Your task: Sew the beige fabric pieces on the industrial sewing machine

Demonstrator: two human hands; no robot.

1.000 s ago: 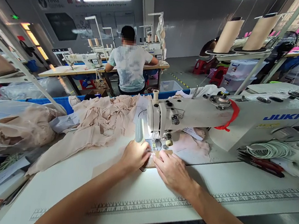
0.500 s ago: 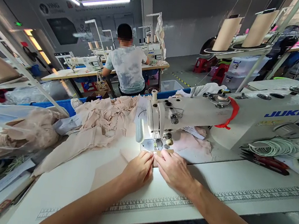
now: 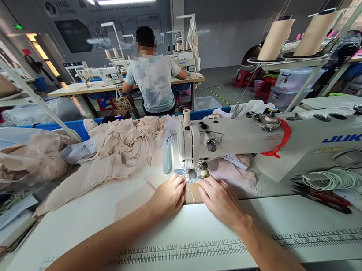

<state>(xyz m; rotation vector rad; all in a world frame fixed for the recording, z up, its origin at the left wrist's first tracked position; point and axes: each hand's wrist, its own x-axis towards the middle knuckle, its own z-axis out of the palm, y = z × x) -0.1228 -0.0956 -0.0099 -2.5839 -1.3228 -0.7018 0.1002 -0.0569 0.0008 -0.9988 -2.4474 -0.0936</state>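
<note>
A white sewing machine (image 3: 234, 138) stands over the table, its presser foot (image 3: 191, 175) just beyond my fingertips. My left hand (image 3: 168, 194) is closed at the left of the needle area, fingers bent together over a piece of beige fabric (image 3: 152, 181) that shows beside it. On the right of the foot, my right hand (image 3: 221, 199) is closed, with thumb and forefinger drawn together; what they pinch is hidden. Between the hands lies a tan plate (image 3: 194, 194) with pale marks on it.
Crumpled beige fabric pieces (image 3: 122, 145) spread at the left, beside a clear plastic bag (image 3: 31, 156). Red-handled scissors (image 3: 322, 197) and a coil of pale cord (image 3: 332, 178) lie at the right. A printed ruler (image 3: 185, 251) runs along the front edge. A co-worker (image 3: 153, 78) sits ahead.
My hands have moved apart from the pinch in front of the foot. The right moved right and slightly forward, the left slightly forward, uncovering the tan plate between them.
</note>
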